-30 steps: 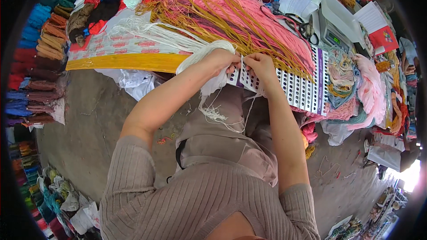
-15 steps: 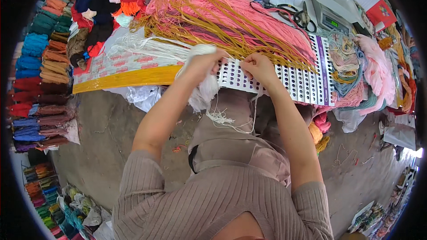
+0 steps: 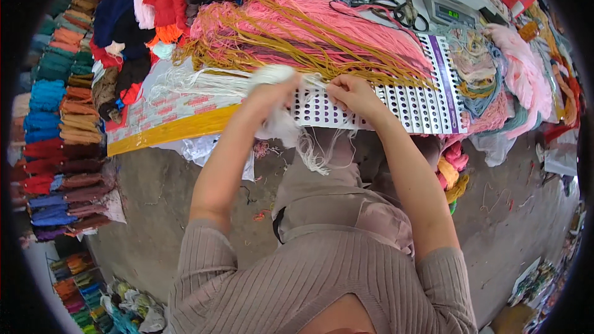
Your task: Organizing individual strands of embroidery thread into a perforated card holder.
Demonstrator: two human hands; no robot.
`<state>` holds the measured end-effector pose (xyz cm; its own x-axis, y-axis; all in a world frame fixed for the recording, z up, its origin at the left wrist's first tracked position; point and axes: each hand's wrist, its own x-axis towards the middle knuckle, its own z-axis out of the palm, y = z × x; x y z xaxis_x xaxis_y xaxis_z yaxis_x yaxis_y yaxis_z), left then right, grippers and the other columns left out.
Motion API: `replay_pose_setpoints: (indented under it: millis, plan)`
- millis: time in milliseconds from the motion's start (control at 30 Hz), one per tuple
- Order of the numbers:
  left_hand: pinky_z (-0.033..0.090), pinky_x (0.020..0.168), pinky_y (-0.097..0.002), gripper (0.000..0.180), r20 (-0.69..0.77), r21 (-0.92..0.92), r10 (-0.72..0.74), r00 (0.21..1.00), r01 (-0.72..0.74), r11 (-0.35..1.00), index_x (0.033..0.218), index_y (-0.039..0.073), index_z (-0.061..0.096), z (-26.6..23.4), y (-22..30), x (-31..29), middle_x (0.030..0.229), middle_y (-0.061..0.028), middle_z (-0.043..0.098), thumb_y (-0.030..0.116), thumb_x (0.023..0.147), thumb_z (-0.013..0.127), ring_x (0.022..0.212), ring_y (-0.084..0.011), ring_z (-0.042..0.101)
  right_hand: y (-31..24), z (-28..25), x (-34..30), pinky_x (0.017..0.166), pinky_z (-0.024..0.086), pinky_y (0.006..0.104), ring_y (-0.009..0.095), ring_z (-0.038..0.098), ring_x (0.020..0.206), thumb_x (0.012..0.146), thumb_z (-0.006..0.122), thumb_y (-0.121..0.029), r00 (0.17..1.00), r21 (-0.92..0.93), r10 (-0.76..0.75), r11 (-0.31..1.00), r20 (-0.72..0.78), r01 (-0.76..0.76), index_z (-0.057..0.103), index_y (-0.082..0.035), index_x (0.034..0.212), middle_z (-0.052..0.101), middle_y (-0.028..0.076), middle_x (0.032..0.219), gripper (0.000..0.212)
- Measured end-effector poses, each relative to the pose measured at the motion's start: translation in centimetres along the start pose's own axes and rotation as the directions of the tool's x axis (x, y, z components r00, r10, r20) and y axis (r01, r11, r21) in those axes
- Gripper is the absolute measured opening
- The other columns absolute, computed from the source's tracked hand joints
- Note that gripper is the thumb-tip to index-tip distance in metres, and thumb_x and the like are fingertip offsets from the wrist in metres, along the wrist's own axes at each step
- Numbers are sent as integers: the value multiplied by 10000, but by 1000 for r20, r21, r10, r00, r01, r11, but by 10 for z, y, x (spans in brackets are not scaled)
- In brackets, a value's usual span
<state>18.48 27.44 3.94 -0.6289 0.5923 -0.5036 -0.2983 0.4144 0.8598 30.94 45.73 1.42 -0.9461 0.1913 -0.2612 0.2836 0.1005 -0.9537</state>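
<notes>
From my remote view, the left hand [image 3: 276,94], though blurred, has its fingers curled round white yarn [image 3: 271,75] at the counter's near edge. The right hand's [image 3: 357,95] fingers look bunched over the perforated cards [image 3: 314,111]; I can't tell if they're shut or gripping. I'd keep the strands lightly taut. Pale lettering marks a purple strip [image 3: 445,69].

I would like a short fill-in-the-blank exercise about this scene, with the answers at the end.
1. The yarn at the left hand is ____ in colour.
2. The card near the right hand has rows of ____.
3. In the picture, the scissors lie to the ____ of the scale.

Answers: white; holes; left.
</notes>
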Motion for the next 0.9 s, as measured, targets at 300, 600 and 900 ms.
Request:
replay_pose_setpoints:
  millis: [300,600,900]
  plan:
    - [314,371,-182,296,12,-928,353,935,-121,353,1105,-100,474,-178,26,-34,955,-140,617,31,843,434,447,-76,384,5,1,-2,565,439,289,130,558,574,834,577,-265,999,-202,-21,979,-50,10,621,-56,856,629,17,682,215]
    - [407,664,-261,605,-653,-172,-53,755,-80,982,1098,38,603,-103,5,-68,864,-69,572,572,838,489,703,-157,506,-7,19,-18,599,464,325,228,594,605,861,543,-203,938,-213,-226,962,-264,172,611,-35,885,629,93,698,183]
    - [273,418,-185,316,-498,-580,337,799,-595,556,1076,-11,525,-148,17,-120,579,49,366,259,913,514,449,-36,326,-2,36,-43,657,470,352,300,594,748,842,569,-146,865,-270,-414,900,-284,342,605,-28,905,606,141,830,138]
